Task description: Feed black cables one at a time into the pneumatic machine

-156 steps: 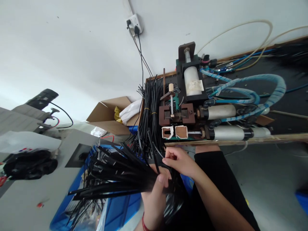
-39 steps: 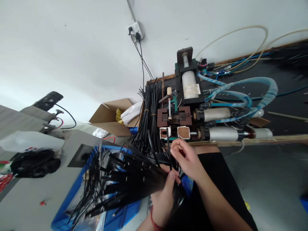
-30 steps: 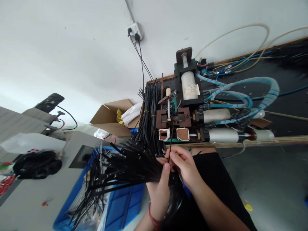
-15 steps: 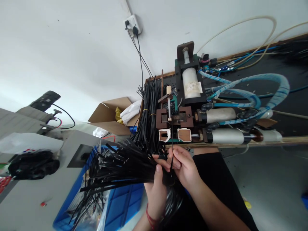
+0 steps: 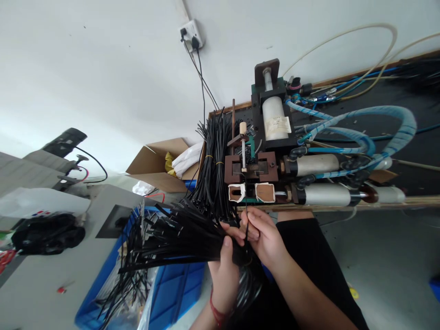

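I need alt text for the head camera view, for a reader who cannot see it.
The left hand grips a fanned bundle of black plastic strips, while the right hand pinches one thin black strip upright before a small brown-and-green pneumatic machine on a workbench. A blue plastic crate sits below the bundle.

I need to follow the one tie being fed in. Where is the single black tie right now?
In the head view, the single tie stands upright at centre, pinched in the right hand, its tip reaching between the two white-edged openings of the machine, right of the bundle.
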Tool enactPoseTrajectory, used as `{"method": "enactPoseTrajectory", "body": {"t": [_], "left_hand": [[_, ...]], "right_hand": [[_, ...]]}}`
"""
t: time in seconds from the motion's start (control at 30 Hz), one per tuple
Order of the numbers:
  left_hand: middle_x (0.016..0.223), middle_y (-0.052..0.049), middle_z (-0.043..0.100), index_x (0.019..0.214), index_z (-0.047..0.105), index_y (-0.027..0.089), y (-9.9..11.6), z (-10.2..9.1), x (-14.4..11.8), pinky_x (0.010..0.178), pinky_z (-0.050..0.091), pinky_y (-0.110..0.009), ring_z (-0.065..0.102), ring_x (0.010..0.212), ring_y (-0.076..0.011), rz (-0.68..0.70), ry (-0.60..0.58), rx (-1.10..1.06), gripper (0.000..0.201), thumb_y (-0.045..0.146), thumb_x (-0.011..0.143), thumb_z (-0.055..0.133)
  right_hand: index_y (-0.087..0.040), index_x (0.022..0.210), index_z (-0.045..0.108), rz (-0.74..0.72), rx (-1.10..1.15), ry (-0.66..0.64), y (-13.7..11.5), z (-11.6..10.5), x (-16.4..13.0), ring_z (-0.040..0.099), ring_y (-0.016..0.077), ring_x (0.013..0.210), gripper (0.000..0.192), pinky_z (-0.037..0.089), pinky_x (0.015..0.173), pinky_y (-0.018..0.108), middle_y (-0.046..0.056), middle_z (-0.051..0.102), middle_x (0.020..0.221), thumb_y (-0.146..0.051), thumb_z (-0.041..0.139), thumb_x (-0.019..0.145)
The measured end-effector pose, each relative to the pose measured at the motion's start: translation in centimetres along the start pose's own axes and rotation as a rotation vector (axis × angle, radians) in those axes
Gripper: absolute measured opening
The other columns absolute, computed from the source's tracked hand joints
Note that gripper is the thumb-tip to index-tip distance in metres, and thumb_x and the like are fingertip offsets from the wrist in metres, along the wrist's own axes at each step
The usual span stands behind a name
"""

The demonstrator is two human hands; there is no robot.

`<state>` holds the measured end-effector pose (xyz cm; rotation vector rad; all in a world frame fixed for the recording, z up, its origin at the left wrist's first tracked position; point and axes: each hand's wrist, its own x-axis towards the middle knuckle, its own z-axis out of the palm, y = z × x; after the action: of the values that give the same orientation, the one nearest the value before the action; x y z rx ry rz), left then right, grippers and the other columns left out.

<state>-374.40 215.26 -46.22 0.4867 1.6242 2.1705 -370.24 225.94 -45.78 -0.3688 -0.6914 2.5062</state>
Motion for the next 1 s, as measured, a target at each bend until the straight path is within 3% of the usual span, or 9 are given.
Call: {"method": "enactPoseTrajectory", "body": {"t": [0.37,0.53,0.67,0.77,0.87,0.93,1.0], "left_hand": [[0.064,0.001,0.058,0.067,0.060,0.020,0.8,0.7,0.3,0.077,0.052,-0.029,0.056,0.067,-0.0157,-0.036,0.038,-0.032,0.041,0.044,0.094,0.079],[0.060,0.005,0.056,0.080,0.064,0.019,1.1,0.9,-0.4,0.061,0.047,-0.024,0.052,0.057,-0.0113,-0.090,0.095,-0.073,0.033,0.040,0.085,0.088],[0.062,0.007,0.056,0.106,0.068,0.019,0.7,0.6,-1.3,0.057,0.045,-0.023,0.053,0.055,-0.0105,-0.119,0.120,-0.068,0.039,0.040,0.082,0.091],[0.060,0.007,0.055,0.101,0.068,0.018,0.3,0.3,-1.7,0.056,0.044,-0.023,0.052,0.054,-0.0105,-0.141,0.095,-0.048,0.034,0.040,0.084,0.089],[0.057,0.006,0.054,0.094,0.068,0.018,0.1,0.1,-1.6,0.055,0.044,-0.023,0.051,0.053,-0.0107,-0.119,0.065,-0.016,0.029,0.040,0.088,0.085],[0.058,0.005,0.056,0.095,0.069,0.017,0.1,0.1,-1.5,0.054,0.044,-0.022,0.052,0.053,-0.0106,-0.101,0.068,0.018,0.028,0.040,0.090,0.084],[0.059,0.005,0.058,0.096,0.069,0.018,0.1,0.2,-1.4,0.054,0.045,-0.022,0.053,0.053,-0.0105,-0.095,0.077,0.039,0.027,0.040,0.090,0.083]], "right_hand": [[-0.019,0.075,0.067,-0.099,-0.098,0.027,0.6,-0.2,0.0,0.020,0.0097,0.048,0.035,0.018,0.049,0.026,-0.010,0.029,0.051,-0.050,0.077,0.087],[-0.021,0.066,0.059,-0.157,-0.597,-0.037,-0.1,-0.8,0.1,0.039,0.0143,0.058,0.035,0.029,0.057,0.029,-0.003,0.045,0.059,-0.044,0.065,0.092],[-0.022,0.056,0.043,-0.014,-1.158,-0.107,-1.6,-1.0,0.5,0.042,0.0145,0.060,0.036,0.028,0.059,0.030,-0.004,0.042,0.057,-0.027,0.061,0.087],[-0.021,0.052,0.039,0.086,-1.413,-0.154,-2.4,-1.0,0.6,0.040,0.0137,0.056,0.041,0.023,0.057,0.031,-0.005,0.039,0.052,-0.022,0.064,0.085],[-0.022,0.058,0.044,-0.106,-1.298,-0.066,-2.7,-1.1,0.0,0.039,0.0135,0.056,0.038,0.026,0.056,0.030,-0.005,0.041,0.055,-0.028,0.070,0.085],[-0.023,0.074,0.060,-0.260,-1.044,-0.038,-2.6,-1.1,-0.5,0.041,0.0146,0.058,0.024,0.030,0.057,0.029,-0.005,0.044,0.061,-0.036,0.071,0.091],[-0.022,0.092,0.071,-0.308,-0.783,-0.076,-2.3,-1.1,-0.9,0.042,0.0156,0.059,0.025,0.033,0.056,0.029,-0.004,0.045,0.064,-0.046,0.066,0.098]]}}
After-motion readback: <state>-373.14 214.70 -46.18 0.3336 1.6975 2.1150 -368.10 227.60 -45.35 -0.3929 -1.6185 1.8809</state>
